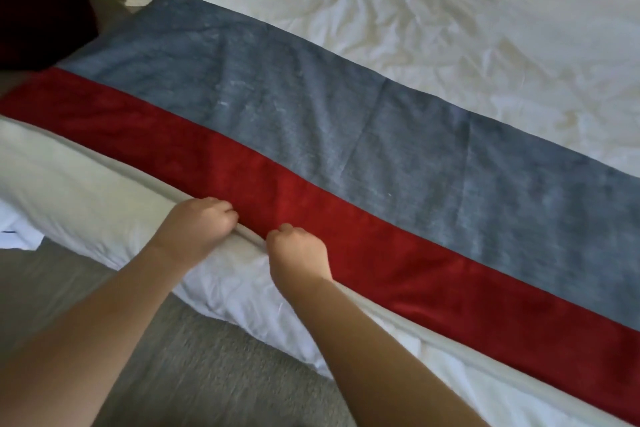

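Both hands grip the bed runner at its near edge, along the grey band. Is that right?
Not the grey band. The head view shows the left hand and right hand gripping the near edge of the bed runner along the red band; the grey band lies farther off.

The long red-and-grey cloth runner point(311, 149) looks plush and velvety, lying over a crinkly matt white cotton duvet point(450, 28).

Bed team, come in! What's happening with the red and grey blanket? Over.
Left hand and right hand both gripping near edge of blanket. Blanket flat across white bedding. Nothing lying on it. Over.
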The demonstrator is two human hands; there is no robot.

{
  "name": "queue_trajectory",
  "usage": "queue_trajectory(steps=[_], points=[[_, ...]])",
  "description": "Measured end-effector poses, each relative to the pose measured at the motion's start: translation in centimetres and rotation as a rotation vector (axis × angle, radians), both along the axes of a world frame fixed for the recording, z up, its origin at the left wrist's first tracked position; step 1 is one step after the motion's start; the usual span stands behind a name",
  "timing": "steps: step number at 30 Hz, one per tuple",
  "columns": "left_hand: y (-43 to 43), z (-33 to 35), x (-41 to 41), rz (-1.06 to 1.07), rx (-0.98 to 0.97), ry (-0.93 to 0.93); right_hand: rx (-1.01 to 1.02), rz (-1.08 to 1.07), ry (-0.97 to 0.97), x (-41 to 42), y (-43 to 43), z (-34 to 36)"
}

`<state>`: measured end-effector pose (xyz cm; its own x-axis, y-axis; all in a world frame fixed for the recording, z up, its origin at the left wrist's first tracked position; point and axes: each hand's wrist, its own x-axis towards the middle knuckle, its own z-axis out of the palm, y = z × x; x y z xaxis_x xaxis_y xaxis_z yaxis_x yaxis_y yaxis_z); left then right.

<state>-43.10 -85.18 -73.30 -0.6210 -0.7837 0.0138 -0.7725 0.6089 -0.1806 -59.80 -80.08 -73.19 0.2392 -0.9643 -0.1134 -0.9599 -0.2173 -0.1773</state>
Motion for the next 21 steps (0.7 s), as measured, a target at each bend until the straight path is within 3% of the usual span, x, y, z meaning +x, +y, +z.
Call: queue_trajectory(steps=[3, 10, 14, 21], points=[[0.4, -0.1, 1.6, -0.010, 0.021, -0.016, 0.037, -0.033, 0.080, 0.9, 0.9, 0.3], [-1.3, -0.7, 4.6, -0.050, -0.040, 0.064, 0.036, -0.005, -0.049, 2.6, -1.0, -0.9], [-4.2, -0.2, 7.8, -0.035, -0.072, 0.098, -0.016, 0.077, -0.125, 6.6, -4.2, -0.7], [-8.9, 0.4, 15.2, -0.009, -0.010, 0.111, -0.066, 0.019, -0.141, 15.3, -9.0, -0.1]])
